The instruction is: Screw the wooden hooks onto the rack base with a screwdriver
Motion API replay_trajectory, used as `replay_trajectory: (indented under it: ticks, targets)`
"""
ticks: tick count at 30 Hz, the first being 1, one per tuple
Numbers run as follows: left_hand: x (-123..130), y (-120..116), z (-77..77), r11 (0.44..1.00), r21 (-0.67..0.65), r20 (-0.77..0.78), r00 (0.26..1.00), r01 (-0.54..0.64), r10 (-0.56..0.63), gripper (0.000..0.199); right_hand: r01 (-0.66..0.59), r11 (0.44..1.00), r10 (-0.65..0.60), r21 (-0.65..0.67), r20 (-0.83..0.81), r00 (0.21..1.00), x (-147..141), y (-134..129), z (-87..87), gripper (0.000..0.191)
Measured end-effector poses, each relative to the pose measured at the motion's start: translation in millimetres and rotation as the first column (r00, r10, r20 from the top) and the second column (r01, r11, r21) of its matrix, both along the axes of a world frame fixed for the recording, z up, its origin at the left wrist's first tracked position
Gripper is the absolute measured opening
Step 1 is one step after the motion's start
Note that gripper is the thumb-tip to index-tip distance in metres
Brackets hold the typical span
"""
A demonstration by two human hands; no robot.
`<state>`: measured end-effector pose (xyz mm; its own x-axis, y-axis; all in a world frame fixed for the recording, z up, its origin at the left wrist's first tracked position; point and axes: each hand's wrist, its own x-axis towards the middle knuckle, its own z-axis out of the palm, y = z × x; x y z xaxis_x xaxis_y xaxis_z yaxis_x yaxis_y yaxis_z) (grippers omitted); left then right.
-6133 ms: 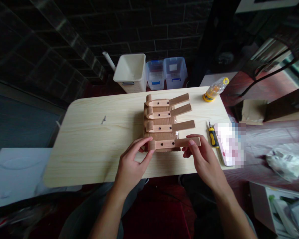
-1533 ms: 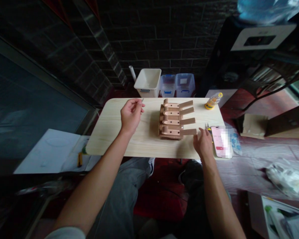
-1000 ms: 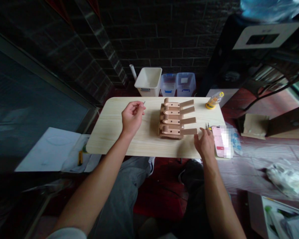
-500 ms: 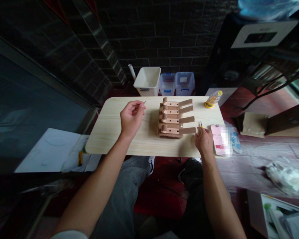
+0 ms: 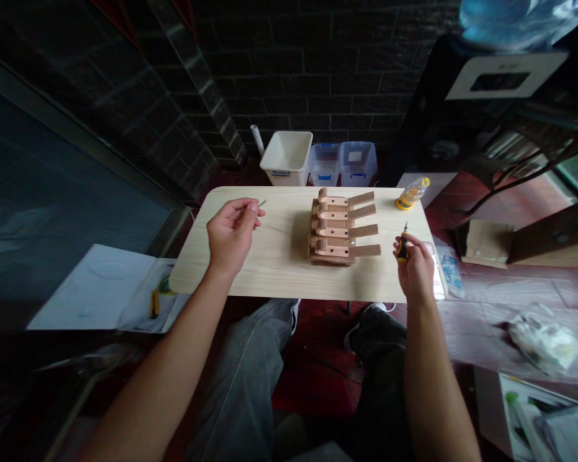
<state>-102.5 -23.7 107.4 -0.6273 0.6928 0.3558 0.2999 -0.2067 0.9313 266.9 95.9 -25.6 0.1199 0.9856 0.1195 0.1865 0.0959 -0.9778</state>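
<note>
Over the left part of the light wooden table [image 5: 279,276], my left hand [image 5: 232,236] is closed, pinching a small thin metal piece [image 5: 262,203], perhaps a screw or a bit. A yellow-and-black screwdriver [image 5: 403,246] is gripped in my right hand [image 5: 417,266], its dark tip pointing up and away. Between the hands, touched by neither, stands a brown block [image 5: 334,259] with several wooden strips across it. Each strip has a rounded end at the left, dark holes in the middle and a flat arm sticking out to the right.
A clear bottle with a yellow base [image 5: 411,194] stands at the table's back right corner. A pink phone [image 5: 436,273] lies partly behind my right hand. Beyond the table are a white bin [image 5: 286,157] and two clear boxes [image 5: 359,163]. A water dispenser [image 5: 505,76] stands at right.
My left hand has moved left with the small metal piece. My right hand has lifted and moved right, turning so the screwdriver shows more and points upward. The block stays put.
</note>
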Motion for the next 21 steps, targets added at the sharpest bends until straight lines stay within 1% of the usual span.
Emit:
replay_trajectory:
  ticks: [3, 4, 5, 6, 7, 9, 11, 13, 15, 16, 18, 20, 21]
  targets:
    - [1, -10, 0.3, 1.000, -0.016, 0.022, 1.000, 0.015, -0.014, 0.030, -0.053, 0.999, 0.053, 0.009, -0.219, 0.974, 8, 1, 19.4, 0.049]
    - [2, -13, 1.2, 1.000, -0.019, 0.031, 0.999, 0.016, -0.015, 0.030, -0.110, 0.994, 0.108, 0.016, -0.375, 0.921, 11, 0, 26.9, 0.050]
    - [3, -15, 2.4, 1.000, -0.024, 0.039, 0.999, 0.017, -0.016, 0.030, -0.149, 0.988, 0.145, 0.029, -0.472, 0.870, 13, -1, 34.6, 0.051]
    - [5, -18, 3.6, 0.999, -0.029, 0.048, 0.999, 0.019, -0.018, 0.031, -0.170, 0.985, 0.167, 0.041, -0.506, 0.846, 15, -4, 42.1, 0.053]
    - [8, -20, 4.7, 0.999, -0.035, 0.058, 0.998, 0.026, -0.024, 0.031, -0.188, 0.981, 0.186, 0.050, -0.510, 0.840, 16, -7, 49.1, 0.057]
    - [14, -25, 6.0, 0.997, -0.053, 0.077, 0.996, 0.055, -0.051, 0.033, -0.193, 0.980, 0.195, 0.054, -0.487, 0.852, 13, -13, 60.8, 0.064]
    - [23, -30, 5.4, 0.990, -0.082, 0.105, 0.989, 0.116, -0.108, 0.034, -0.168, 0.985, 0.164, 0.037, -0.488, 0.857, 4, -19, 68.4, 0.062]
    - [32, -35, 3.2, 0.973, -0.098, 0.149, 0.970, 0.209, -0.193, 0.037, -0.140, 0.990, 0.127, 0.017, -0.542, 0.831, -8, -23, 72.5, 0.050]
    - [41, -40, 0.5, 0.953, -0.109, 0.205, 0.944, 0.283, -0.257, 0.040, -0.132, 0.991, 0.118, 0.027, -0.644, 0.755, -20, -27, 75.0, 0.033]
    - [45, -43, -0.9, 0.947, -0.113, 0.223, 0.936, 0.302, -0.272, 0.042, -0.158, 0.987, 0.143, 0.040, -0.679, 0.720, -26, -30, 76.1, 0.027]
    - [53, -48, -3.4, 0.942, -0.126, 0.241, 0.930, 0.312, -0.276, 0.044, -0.240, 0.969, 0.214, 0.064, -0.704, 0.677, -35, -37, 78.7, 0.026]
    - [59, -53, -6.3, 0.929, -0.150, 0.254, 0.921, 0.338, -0.294, 0.044, -0.331, 0.942, 0.269, 0.053, -0.710, 0.651, -43, -46, 82.0, 0.035]
    - [62, -56, -8.0, 0.922, -0.160, 0.260, 0.916, 0.352, -0.305, 0.044, -0.360, 0.932, 0.274, 0.033, -0.712, 0.646, -46, -51, 83.8, 0.040]
